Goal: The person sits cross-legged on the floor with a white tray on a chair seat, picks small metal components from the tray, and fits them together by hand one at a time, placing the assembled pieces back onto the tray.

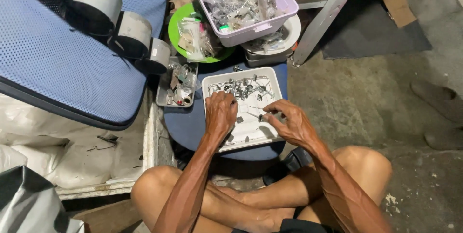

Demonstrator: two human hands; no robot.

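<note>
A white square tray (266, 75) lies on a round dark blue stool top (185, 124) in front of my crossed legs. Several small metal parts (241, 88) are heaped at the tray's far side. My left hand (220, 112) rests over the tray's left part, fingers curled down among the parts; whether it holds one I cannot tell. My right hand (289, 119) is at the tray's right edge, its fingertips pinching a thin metal pin (254, 115) that points left toward the left hand.
A lilac tub (284, 2) of bagged metal parts sits on stacked containers behind the tray. Beside it are a green plate (174, 26) with small bags and a small grey tray (164, 93). A blue mesh seat (53, 59) fills the left. Sandals (436, 100) lie on the concrete floor.
</note>
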